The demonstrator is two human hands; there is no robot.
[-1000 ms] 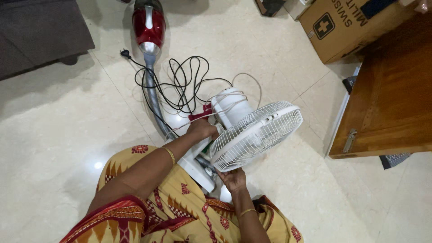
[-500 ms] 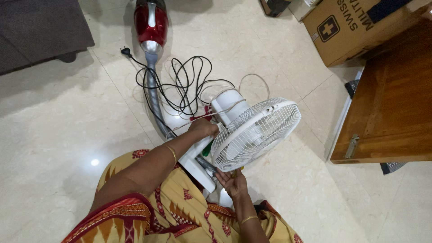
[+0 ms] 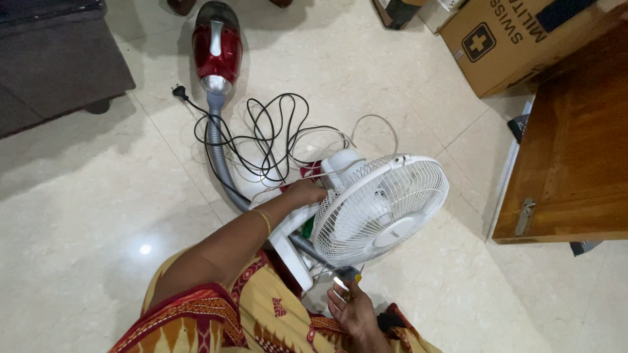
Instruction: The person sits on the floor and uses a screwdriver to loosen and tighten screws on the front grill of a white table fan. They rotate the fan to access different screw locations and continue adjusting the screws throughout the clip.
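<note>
- Fan point(image 3: 379, 209), white with a round wire grille, sits low over the pale tiled floor point(image 3: 85, 216) just ahead of the person's lap, grille tilted toward three o'clock.
- Head view: left hand point(image 3: 306, 193) is closed around the fan's neck at nine o'clock of the grille, holding it steady; a gold bangle point(image 3: 263, 221) shows on that wrist.
- Right hand point(image 3: 350, 307) lies at six o'clock of the grille, palm up and fingers loosely spread, with a small screwdriver-like tool point(image 3: 347, 280) just above the fingertips; whether it grips the tool I cannot tell.
- Grille looks still fitted and whole, so the work on the fan seems at an early stage.
- Black cord point(image 3: 268, 137) tangles at eleven o'clock of the fan, beside the grey hose point(image 3: 219, 157) of a red vacuum cleaner point(image 3: 217, 46).
- Wooden cabinet point(image 3: 575, 144) stands at three o'clock, cardboard box point(image 3: 504, 39) at one o'clock.
</note>
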